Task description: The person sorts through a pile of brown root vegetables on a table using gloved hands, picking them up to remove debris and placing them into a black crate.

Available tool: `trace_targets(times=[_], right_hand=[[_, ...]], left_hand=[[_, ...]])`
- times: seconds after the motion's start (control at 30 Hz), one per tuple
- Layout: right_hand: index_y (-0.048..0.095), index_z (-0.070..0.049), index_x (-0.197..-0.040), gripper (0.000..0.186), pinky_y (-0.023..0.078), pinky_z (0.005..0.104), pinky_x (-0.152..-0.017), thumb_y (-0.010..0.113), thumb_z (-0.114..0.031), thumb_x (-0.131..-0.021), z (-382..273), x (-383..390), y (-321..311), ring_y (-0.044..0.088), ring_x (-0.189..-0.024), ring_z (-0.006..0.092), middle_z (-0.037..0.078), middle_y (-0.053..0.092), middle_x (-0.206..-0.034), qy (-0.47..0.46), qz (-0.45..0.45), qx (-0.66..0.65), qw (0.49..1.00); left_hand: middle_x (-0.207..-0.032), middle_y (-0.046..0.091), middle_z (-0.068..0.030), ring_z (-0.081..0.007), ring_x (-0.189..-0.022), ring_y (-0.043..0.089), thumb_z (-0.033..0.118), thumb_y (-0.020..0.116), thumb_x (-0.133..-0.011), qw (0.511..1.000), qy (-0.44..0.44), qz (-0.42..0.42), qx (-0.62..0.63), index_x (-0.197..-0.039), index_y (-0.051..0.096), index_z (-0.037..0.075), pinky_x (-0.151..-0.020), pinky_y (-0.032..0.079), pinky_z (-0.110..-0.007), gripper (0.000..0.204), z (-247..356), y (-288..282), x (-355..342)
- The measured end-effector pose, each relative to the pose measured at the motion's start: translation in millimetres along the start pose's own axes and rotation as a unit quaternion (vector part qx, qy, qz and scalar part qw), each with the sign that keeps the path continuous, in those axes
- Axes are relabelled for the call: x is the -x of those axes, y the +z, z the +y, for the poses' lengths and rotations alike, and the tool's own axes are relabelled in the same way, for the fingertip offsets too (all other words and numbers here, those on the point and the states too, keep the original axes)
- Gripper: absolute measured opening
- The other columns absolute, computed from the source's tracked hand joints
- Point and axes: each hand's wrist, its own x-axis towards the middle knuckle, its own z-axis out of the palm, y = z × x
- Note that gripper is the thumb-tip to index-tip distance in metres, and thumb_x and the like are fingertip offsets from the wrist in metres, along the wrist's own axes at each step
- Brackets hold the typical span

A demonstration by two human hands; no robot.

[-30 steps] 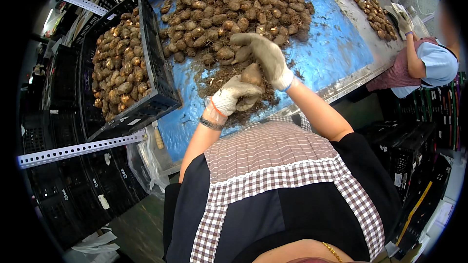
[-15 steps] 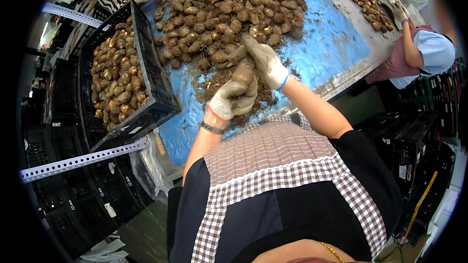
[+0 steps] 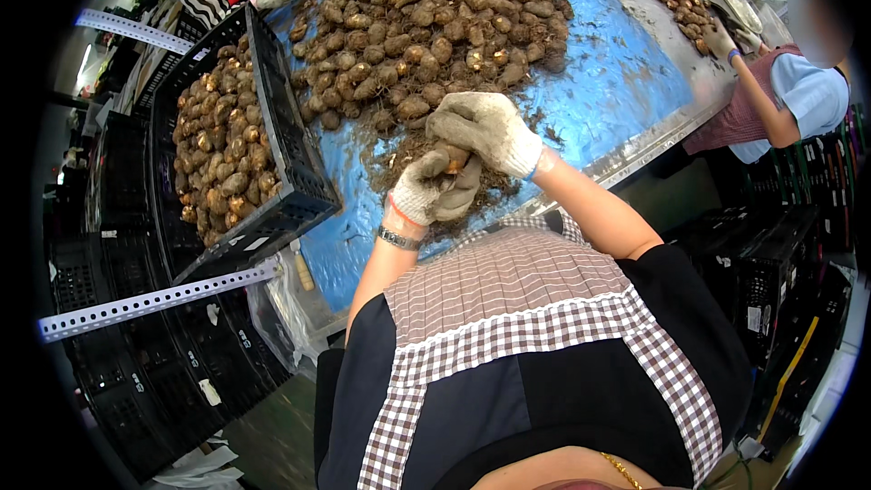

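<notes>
Tuber (image 3: 454, 161), single, brown with a paler orange-brown patch, held above the table (image 3: 658, 138) between two gloved hands, toward the near edge and short of the heap of tubers (image 3: 426, 32). Latest change: the right hand (image 3: 490, 132), half a second ago stretched past the piece toward the heap, has folded back over it, so most of its skin is now hidden. Meaning, as I judge it from where I stand: both hands are busy with this one piece, the left bracing, the right working over its surface, and the piece is not yet done. Left hand (image 3: 428, 189): pale glove, thumb and fingers curled around the tuber's lower end, place little changed. Right hand: soiled glove, fingers bent and close together over the upper part; whether a small tool sits inside, I cannot tell. Tuber's position: at the top of the left hand's grip, beneath the right hand's fingers. Below: root shreds and soil (image 3: 386, 147) on a blue sheet (image 3: 594, 91). Along the table's left edge: black crate (image 3: 288, 122), filled with tubers. At the near left corner: wooden handle (image 3: 303, 270).
</notes>
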Motion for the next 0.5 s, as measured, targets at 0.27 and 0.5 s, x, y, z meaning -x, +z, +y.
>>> trace_targets(times=[0.27,0.5], right_hand=[[0.074,0.001,-0.1,0.036,0.054,0.0297,-0.071,0.065,-0.033,-0.098,5,-7,-2,0.065,-0.075,0.0125,0.008,0.073,-0.082,0.069,-0.024,-0.045,0.996],[0.073,0.0,-0.105,0.065,0.051,0.0361,-0.093,0.048,-0.06,-0.1,67,7,14,0.065,-0.097,0.0216,0.014,0.071,-0.102,0.222,0.062,-0.352,0.907]], left_hand=[[-0.068,0.049,-0.0072,-0.0101,-0.04,0.037,0.028,0.064,-0.093,0.982,0.026,0.185,-0.039,-0.102,0.053,0.0,-0.034,0.03,-0.022,0.031,-3,7,2],[-0.063,0.047,0.003,-0.0063,-0.042,0.036,0.027,0.07,-0.092,0.923,-0.054,0.274,-0.264,-0.095,0.062,0.004,-0.038,0.025,-0.022,0.024,9,13,-10]])
